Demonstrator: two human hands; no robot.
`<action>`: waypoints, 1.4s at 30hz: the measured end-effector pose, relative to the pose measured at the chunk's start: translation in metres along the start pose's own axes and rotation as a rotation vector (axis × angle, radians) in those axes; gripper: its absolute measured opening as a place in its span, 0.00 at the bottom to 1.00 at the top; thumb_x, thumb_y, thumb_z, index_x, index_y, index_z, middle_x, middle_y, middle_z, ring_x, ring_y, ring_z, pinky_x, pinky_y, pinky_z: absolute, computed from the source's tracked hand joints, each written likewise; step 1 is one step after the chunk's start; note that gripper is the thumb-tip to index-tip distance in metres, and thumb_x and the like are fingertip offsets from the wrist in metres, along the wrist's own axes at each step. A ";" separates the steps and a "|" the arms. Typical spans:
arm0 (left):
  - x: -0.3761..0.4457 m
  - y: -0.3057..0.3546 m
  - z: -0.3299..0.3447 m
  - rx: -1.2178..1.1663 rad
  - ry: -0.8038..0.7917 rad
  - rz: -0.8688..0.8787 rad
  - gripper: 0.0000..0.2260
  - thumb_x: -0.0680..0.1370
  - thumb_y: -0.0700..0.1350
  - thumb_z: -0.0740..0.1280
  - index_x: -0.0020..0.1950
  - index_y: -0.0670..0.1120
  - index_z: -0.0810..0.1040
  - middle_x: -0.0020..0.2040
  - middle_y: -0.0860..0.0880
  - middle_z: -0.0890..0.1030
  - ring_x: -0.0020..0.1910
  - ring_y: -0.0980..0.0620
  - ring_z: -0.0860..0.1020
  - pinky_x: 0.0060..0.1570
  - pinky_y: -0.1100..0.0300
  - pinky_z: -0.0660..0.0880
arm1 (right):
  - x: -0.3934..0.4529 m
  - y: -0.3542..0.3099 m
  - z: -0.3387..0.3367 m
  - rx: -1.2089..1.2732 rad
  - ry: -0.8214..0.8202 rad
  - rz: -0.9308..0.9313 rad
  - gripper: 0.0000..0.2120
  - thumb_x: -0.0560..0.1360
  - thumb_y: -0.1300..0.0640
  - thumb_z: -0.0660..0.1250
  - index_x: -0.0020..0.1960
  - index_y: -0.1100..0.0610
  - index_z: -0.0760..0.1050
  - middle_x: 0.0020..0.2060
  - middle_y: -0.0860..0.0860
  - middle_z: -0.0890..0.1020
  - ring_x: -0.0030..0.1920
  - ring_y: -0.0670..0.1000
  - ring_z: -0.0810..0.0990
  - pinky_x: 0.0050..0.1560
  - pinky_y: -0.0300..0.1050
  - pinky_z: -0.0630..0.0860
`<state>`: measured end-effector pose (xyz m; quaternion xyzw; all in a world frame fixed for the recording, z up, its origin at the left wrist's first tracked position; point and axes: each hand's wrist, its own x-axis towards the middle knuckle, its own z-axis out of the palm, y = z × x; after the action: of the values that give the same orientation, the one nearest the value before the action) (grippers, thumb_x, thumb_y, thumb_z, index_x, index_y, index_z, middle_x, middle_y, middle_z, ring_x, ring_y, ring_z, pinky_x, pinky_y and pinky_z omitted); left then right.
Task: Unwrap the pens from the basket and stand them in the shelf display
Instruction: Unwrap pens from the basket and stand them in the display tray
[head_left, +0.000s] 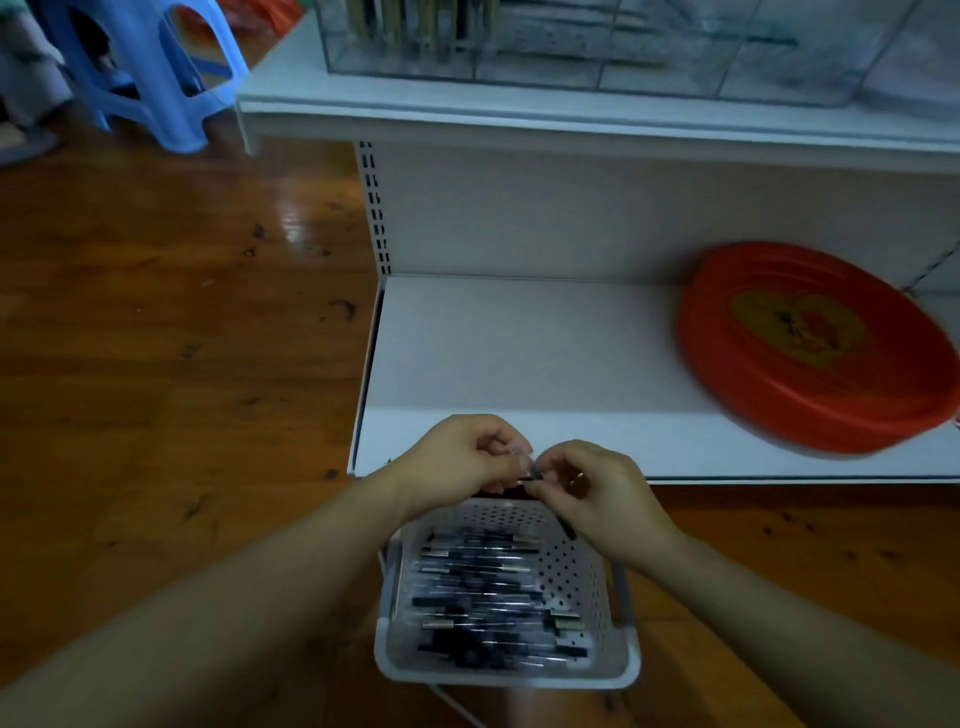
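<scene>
Nearest, a white perforated basket (597, 587) sits on the wooden floor (156, 389), filled with a heap of dark pens (493, 597) lying crosswise in clear wrappers; how many there are is hard to tell, as they overlap and blur together. Just above its far rim both hands meet. The left hand (457, 462) has its fingers curled, pinching a bit of clear wrapper (522, 453) that is barely visible against the shelf. The right hand (597, 493) is curled around a dark pen (563, 519), whose body is mostly hidden in the palm; only its end between the fingertips and a short stretch below the hand show. Beyond the hands lies the white lower shelf (519, 353), with a red oval tray (810, 353) leaning at its right, partly cut off by the picture's edge. Farther up, on the top shelf, stands a clear compartmented display (675, 73); its left compartment holds upright pens, blurred and cropped at the top. At far left stands a blue plastic stool (156, 78).
</scene>
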<state>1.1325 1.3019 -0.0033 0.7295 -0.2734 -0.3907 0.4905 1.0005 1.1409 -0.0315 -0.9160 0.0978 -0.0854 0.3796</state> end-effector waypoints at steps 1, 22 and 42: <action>0.000 0.005 -0.001 -0.011 -0.003 0.020 0.04 0.77 0.43 0.72 0.51 0.45 0.83 0.43 0.48 0.84 0.43 0.53 0.83 0.47 0.60 0.80 | 0.003 -0.006 -0.004 0.066 0.021 0.033 0.05 0.74 0.53 0.75 0.49 0.50 0.82 0.39 0.44 0.82 0.41 0.45 0.81 0.42 0.39 0.78; -0.015 0.108 -0.029 -0.158 0.064 0.225 0.12 0.84 0.43 0.61 0.60 0.40 0.81 0.45 0.43 0.84 0.44 0.51 0.83 0.50 0.57 0.80 | 0.048 -0.085 -0.078 0.241 0.285 -0.187 0.18 0.75 0.58 0.75 0.63 0.49 0.79 0.53 0.43 0.78 0.53 0.47 0.79 0.49 0.42 0.79; -0.033 0.195 -0.042 -0.370 0.213 0.468 0.11 0.83 0.44 0.62 0.50 0.41 0.83 0.45 0.44 0.85 0.46 0.48 0.83 0.53 0.55 0.80 | 0.071 -0.168 -0.148 0.065 0.699 -0.428 0.14 0.75 0.55 0.75 0.59 0.52 0.80 0.48 0.45 0.84 0.48 0.43 0.83 0.52 0.37 0.79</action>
<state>1.1464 1.2763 0.1971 0.5818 -0.3051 -0.2315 0.7175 1.0543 1.1393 0.1974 -0.8191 0.0252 -0.4714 0.3260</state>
